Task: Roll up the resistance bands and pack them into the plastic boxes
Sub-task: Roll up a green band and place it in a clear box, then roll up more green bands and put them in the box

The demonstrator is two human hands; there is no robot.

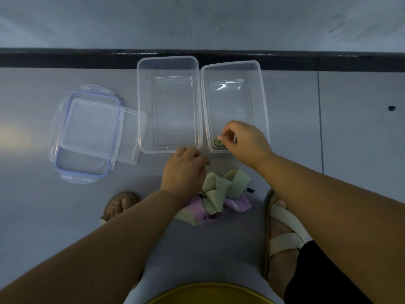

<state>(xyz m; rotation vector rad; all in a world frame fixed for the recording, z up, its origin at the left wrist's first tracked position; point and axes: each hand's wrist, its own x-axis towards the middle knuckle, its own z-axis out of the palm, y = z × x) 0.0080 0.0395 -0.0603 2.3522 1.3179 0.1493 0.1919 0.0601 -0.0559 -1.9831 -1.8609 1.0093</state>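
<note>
Lids: two, stacked askew, left of the boxes.
Left box: held no band.
Left hand: fingers curled over the loose bands; whether it gripped them could not be told.
Roll: lay in the near corner of the right box.
Right hand: fingertips pinched the roll.
Risk: roll would likely spring open on release, since nothing wedged it.
Writing: none legible.

Grey tiled floor (1 black speck).
</note>
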